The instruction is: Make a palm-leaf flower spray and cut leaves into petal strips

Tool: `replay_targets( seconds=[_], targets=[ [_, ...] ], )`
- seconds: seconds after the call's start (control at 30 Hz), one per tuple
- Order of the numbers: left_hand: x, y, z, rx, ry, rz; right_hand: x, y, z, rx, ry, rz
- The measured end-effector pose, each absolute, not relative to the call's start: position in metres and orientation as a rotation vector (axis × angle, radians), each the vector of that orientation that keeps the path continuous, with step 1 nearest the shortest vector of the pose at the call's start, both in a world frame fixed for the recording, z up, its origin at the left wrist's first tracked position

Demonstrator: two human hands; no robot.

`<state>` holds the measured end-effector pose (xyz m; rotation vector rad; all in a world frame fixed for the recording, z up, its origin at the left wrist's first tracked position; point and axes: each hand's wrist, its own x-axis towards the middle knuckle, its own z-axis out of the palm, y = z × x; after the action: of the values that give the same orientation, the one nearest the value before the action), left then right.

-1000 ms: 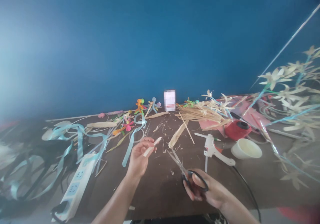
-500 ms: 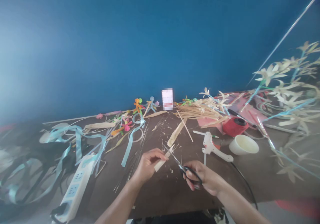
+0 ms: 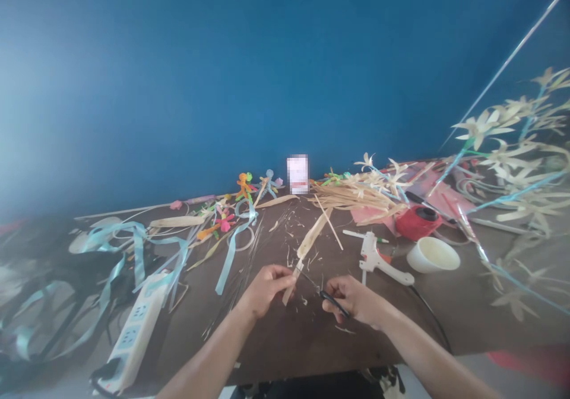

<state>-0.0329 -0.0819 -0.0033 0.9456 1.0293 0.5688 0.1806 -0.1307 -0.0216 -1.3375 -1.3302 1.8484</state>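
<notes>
My left hand pinches a short pale strip, perhaps dried husk, between thumb and fingers. Black-handled scissors sit in my right hand, its fingers closed round the handles. Their blades point up and left and meet the strip close to my left fingertips. Just beyond the strip lies a longer pale husk piece on the dark table, with small trimmings scattered around. Whether the blades are fully closed on the strip is too fine to tell.
A white glue gun with a cord, a white cup and a red roll stand on the right. Pale flowers on stems rise at far right. Left are a power strip and light-blue ribbon.
The scissors have turned, so the handles now show edge-on and the blades lie flatter. The strip in my left hand has swung steeper.
</notes>
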Motion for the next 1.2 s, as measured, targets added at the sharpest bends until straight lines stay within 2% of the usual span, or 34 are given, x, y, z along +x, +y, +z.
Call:
replay_targets(
  seconds=[0.93, 1.03, 1.2],
  targets=[
    [-0.041, -0.079, -0.014, 1.209, 1.144, 0.399, 0.187, -0.128, -0.025, -1.380, -1.412, 1.882],
    [-0.041, -0.077, -0.014, 1.150, 1.183, 0.500, 0.183, -0.127, -0.019, -1.395, -1.360, 1.794],
    [-0.035, -0.068, -0.015, 0.773, 1.220, 0.865, 0.171, -0.132, -0.020, -1.251, -1.146, 1.757]
  ],
)
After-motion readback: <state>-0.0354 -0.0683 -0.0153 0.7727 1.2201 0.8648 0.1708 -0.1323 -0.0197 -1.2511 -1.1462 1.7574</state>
